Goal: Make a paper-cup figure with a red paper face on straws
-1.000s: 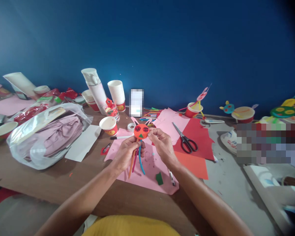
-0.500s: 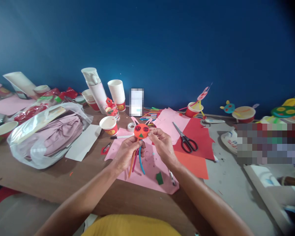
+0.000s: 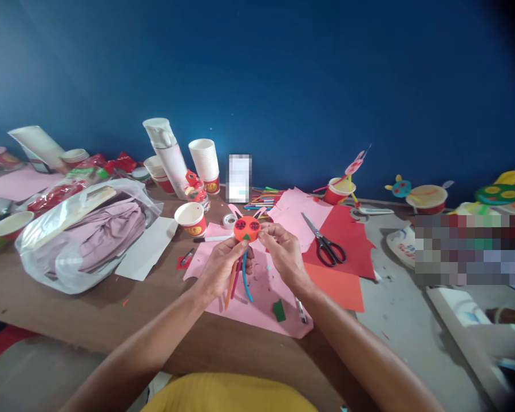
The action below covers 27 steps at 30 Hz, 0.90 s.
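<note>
An orange paper animal face with pink ears, dark-patterned red eyes and a green triangle is held up between my hands. My left hand pinches its lower left edge. Orange, magenta and blue pipe cleaners hang down below that hand's fingers. My right hand is closed at the face's right edge, thumb and finger pressed together there. Beneath both hands lies a pink paper sheet with a green paper scrap and a pen on it.
Black-handled scissors lie on red paper to the right. A paper cup, a tape roll and a marker are left of centre. A plastic bag stands further left. A blue wall rises behind.
The hands and the paper face keep almost the same place. The whole view shifts very slightly; nothing is let go or picked up.
</note>
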{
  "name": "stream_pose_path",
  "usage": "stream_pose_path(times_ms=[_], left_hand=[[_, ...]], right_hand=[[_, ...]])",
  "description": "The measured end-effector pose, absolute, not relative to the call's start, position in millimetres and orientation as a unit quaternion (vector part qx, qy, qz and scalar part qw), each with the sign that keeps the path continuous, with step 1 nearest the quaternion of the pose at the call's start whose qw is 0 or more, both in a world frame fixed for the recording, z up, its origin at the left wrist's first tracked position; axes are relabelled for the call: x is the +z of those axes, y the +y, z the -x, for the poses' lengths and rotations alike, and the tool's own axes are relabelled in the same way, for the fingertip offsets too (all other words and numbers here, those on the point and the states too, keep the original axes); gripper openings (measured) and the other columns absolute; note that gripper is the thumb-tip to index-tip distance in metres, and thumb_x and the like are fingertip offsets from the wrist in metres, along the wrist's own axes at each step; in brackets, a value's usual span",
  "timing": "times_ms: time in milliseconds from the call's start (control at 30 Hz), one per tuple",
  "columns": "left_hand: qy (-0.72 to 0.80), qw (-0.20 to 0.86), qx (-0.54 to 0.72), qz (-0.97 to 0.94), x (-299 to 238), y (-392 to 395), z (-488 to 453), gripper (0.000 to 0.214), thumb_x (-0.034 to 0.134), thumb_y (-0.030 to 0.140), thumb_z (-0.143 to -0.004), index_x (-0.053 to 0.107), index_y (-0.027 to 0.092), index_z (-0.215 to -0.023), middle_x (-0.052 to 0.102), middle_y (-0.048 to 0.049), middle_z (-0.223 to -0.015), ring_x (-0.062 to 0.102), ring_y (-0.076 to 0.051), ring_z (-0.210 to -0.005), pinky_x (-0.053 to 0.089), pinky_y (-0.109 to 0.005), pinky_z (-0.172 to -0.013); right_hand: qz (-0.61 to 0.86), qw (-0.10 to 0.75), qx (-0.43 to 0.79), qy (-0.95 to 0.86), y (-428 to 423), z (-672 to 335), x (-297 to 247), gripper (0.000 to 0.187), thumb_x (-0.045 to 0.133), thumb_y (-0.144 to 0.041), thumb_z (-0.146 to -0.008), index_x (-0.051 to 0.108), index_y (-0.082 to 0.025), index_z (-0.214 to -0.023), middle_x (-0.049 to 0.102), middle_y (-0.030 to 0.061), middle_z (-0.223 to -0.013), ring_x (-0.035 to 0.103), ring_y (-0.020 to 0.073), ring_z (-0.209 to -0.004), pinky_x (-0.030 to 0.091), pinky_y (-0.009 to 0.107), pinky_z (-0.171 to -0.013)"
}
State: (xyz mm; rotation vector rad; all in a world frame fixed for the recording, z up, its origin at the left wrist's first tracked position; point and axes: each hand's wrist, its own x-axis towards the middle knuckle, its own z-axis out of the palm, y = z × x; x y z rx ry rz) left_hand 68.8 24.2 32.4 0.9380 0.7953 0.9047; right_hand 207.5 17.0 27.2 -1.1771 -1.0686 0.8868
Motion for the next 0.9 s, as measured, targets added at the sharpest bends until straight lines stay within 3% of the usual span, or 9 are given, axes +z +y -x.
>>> stream_pose_path(times_ms=[900], left_hand=[[0.390, 0.717, 0.412, -0.405, 31.1, 24.7, -68.9, 0.023, 0.066, 0.034, -0.074, 0.061, 0.013, -0.080, 0.059, 0.0014, -0.060, 0.056, -0.009, -0.049, 0.046, -0.022, -0.050]], right_hand=[[0.530, 0.598, 0.369, -0.475, 14.9, -204.2, 23.5, 0.010, 0.057, -0.026, -0.075, 0.060, -0.020, -0.067, 0.065, 0.0042, -0.098, 0.058, 0.0196, -0.090, 0.041, 0.035, -0.082]])
